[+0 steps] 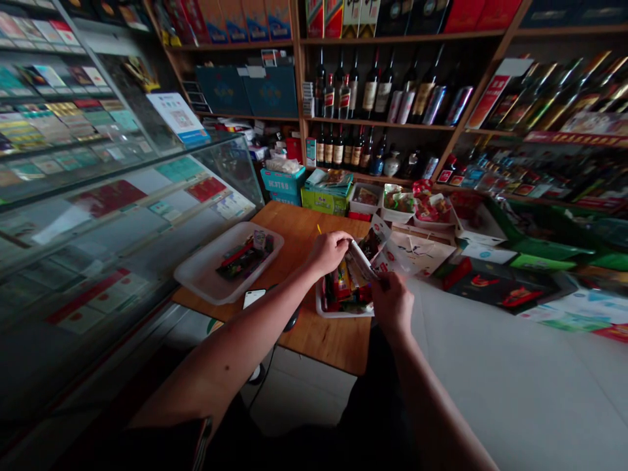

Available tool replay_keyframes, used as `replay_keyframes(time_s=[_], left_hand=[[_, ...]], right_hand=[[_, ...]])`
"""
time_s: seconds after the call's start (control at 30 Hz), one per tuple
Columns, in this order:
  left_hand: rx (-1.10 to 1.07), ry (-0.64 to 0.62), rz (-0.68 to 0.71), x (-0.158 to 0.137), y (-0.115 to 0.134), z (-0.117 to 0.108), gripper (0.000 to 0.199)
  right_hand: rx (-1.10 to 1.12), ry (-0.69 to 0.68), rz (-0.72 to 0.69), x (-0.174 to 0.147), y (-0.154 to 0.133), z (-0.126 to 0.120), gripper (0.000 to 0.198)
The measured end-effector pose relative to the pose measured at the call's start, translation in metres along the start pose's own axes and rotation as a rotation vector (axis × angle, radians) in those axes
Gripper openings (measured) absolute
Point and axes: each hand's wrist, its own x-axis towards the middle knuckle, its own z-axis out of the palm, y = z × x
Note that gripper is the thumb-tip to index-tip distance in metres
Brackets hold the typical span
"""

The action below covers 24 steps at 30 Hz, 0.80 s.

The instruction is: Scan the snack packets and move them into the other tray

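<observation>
Both my hands hold a white printed cardboard box [364,260] with its flaps raised, tilted over a white plastic tray [343,314]. My left hand [332,252] pinches the box's near left edge. My right hand [395,301] is closed around its right end. Dark packets [371,242] show by the open flaps; whether they are inside the box is unclear. Beneath it, colourful snack packets [338,284] fill the tray. Further left on the wooden table [294,226] sits another white tray [196,269], holding several dark and purple packets [245,256].
A phone [254,298] and a dark rounded object [292,319], partly behind my left forearm, lie at the table's near side. A glass display counter [147,216] stands left. Snack boxes [326,193] line the table's far side, below bottle shelves [383,124]. Cartons [500,284] stand right.
</observation>
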Motion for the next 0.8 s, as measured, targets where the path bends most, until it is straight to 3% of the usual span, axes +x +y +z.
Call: replay_keyframes(time_s=[0.17,0.37,0.6,0.8], left_hand=[[-0.071,-0.051,-0.099,0.003,-0.019,0.018,0.038],[-0.182,-0.086,-0.128,-0.031,-0.020,0.017,0.027],[-0.174,-0.062,-0.105,-0.073,0.006,-0.018,0.023],[-0.166,0.049,-0.100,-0.104,-0.007,-0.056,0.019]], right_hand=[[-0.019,-0.047,-0.118,0.002,0.010,0.006,0.026],[0.021,-0.075,-0.174,-0.013,0.012,0.012,0.018],[0.078,-0.104,-0.260,-0.023,-0.016,0.015,0.014],[0.124,-0.157,-0.363,-0.026,-0.055,0.021,0.014]])
